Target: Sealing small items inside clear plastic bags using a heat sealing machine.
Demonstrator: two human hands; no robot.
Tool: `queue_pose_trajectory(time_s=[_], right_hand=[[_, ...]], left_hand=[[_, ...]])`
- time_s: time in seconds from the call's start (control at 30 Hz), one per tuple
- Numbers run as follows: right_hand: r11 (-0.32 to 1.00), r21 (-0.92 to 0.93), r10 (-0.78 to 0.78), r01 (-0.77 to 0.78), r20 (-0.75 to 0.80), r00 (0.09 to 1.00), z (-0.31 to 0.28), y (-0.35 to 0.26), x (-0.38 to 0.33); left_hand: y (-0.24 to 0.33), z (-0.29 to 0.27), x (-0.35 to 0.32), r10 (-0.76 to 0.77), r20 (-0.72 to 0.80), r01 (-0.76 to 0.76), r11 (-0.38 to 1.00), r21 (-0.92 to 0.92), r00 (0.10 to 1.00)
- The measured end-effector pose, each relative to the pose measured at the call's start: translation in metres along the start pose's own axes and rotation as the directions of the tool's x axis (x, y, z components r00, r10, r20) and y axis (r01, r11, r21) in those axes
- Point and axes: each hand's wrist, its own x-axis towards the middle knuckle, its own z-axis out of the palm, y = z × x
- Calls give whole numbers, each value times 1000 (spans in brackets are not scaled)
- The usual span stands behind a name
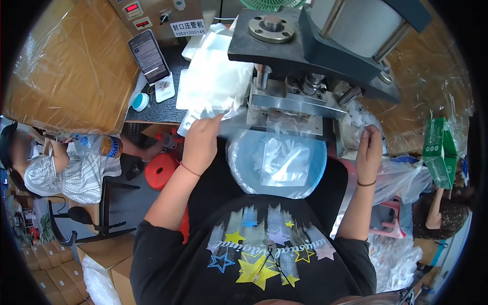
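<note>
My left hand (pixel 201 145) pinches a clear plastic bag (pixel 233 123), blurred by motion, beside the stack of clear flat bags (pixel 216 84) on the worktop. To the right of the press, my right hand (pixel 369 155) is raised with its fingers curled together; what they hold, if anything, is too small to make out. Between the hands stands the metal press (pixel 297 99). Another clear bag (pixel 287 160) hangs from the press's lower plate, over a light blue lined tub (pixel 239 178) in front of my lap.
A phone (pixel 149 56) leans up near a small white jar (pixel 140 101) and a control box (pixel 157 18). Large cartons (pixel 66 66) flank the bench. A red stool (pixel 162 170) stands at left. People sit on both sides; one at right holds a green box (pixel 439 152).
</note>
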Motion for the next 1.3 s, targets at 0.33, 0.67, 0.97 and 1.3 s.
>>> queue_pose_trajectory(time_s=[0.33,0.67,0.97,1.3], right_hand=[[782,622,-226,40,223,948,15,-109,-6],[863,454,-467,221,554,689,-4,-83,13],[933,-214,-200,291,364,909,20,22,34],[944,-285,-58,164,348,936,35,25,25]], left_hand=[[87,8,-1,-109,450,457,361,-813,886],[129,18,-7,336,667,745,-238,-624,665],[91,52,38,222,660,688,-371,-624,718],[44,45,52,-409,163,304,310,-901,898]])
